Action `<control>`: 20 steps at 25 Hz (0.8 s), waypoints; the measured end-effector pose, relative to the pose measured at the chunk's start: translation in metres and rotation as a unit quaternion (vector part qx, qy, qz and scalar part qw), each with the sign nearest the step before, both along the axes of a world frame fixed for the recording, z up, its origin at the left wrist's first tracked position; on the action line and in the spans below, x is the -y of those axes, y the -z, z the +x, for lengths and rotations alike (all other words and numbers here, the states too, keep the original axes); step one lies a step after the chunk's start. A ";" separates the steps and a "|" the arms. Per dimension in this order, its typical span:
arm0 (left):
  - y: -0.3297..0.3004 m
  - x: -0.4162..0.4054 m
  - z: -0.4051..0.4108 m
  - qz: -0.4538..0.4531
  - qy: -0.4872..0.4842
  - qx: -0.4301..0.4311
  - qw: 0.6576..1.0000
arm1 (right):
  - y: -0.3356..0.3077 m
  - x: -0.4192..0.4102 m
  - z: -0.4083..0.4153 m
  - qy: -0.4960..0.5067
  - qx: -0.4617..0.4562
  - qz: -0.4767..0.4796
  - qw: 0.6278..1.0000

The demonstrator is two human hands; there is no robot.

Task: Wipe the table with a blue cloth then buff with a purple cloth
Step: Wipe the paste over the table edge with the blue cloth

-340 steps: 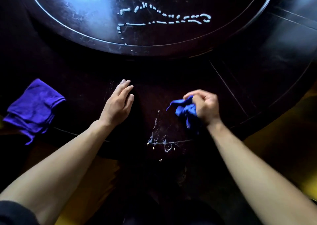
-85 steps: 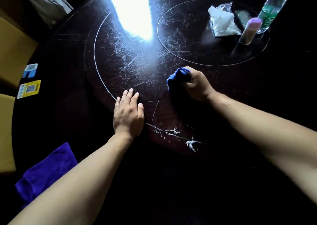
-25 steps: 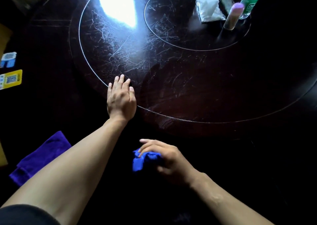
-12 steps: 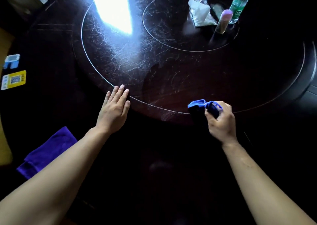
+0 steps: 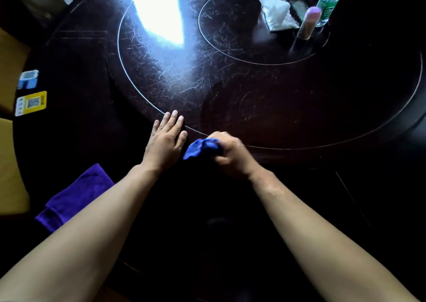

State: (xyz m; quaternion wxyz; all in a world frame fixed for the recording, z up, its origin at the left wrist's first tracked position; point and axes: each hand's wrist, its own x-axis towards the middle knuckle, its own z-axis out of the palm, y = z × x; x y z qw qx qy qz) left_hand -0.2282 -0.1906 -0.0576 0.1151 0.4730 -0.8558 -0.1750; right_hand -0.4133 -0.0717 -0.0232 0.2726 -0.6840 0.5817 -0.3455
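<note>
My right hand (image 5: 230,156) grips a bunched blue cloth (image 5: 199,148) and presses it on the dark round table (image 5: 288,108), right at the near rim of the raised turntable. The hand looks motion-blurred. My left hand (image 5: 166,142) lies flat, palm down, just left of the cloth, its fingertips touching the turntable's edge line. A purple cloth (image 5: 76,195) lies folded near the table's left edge, partly hidden behind my left forearm.
At the far right stand a clear plastic bottle (image 5: 330,1), a pink-capped tube (image 5: 309,23) and a white tissue pack (image 5: 277,16). Two stickers, yellow (image 5: 31,102) and blue (image 5: 28,78), sit at the left edge. Bright glare (image 5: 159,9) covers the far surface.
My right hand has swept the blue cloth leftwards along the turntable rim, ending beside my left hand. Earlier white streaks on the table are gone. The left hand stays flat.
</note>
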 end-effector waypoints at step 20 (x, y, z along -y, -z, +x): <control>-0.007 0.000 -0.004 0.061 -0.011 -0.039 0.997 | 0.027 -0.079 -0.036 0.395 0.095 -0.086 0.910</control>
